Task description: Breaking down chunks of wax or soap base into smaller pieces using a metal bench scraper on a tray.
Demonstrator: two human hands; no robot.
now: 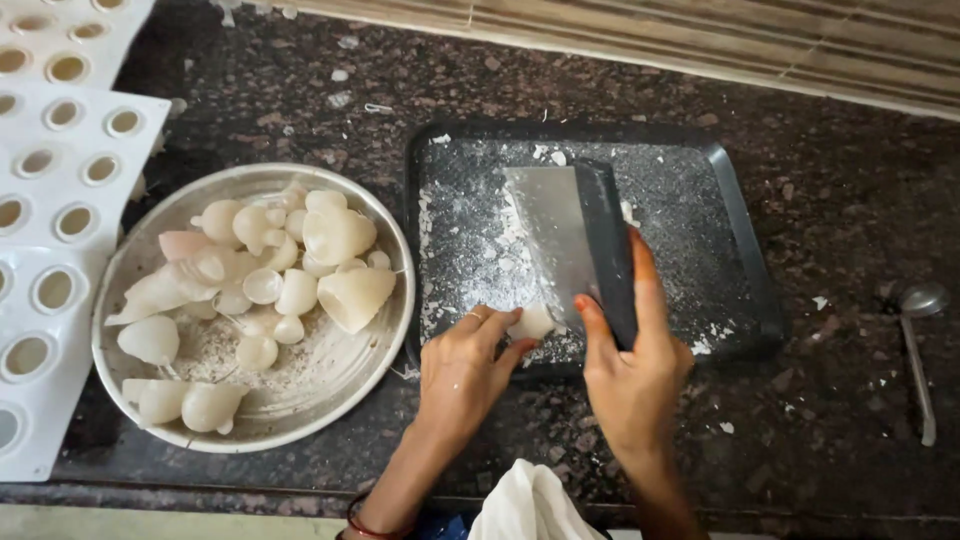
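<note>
My left hand (465, 365) pinches a small white waxy piece (531, 322) against the near edge of a black tray (740, 230) dusted with white shavings. My right hand (628, 370) grips the black handle of a flat steel scraper (560, 240), whose blade lies on the tray and touches the piece. To the left sits a round metal bowl (345, 385) holding several pale cone-shaped and rounded moulded pieces (335, 235).
White moulds with round cavities (60, 170) cover the far left of the dark speckled stone counter (850, 380). A metal spoon (918, 350) lies at the right. A white cloth (525, 505) hangs at the bottom edge. A striped tiled wall runs along the back.
</note>
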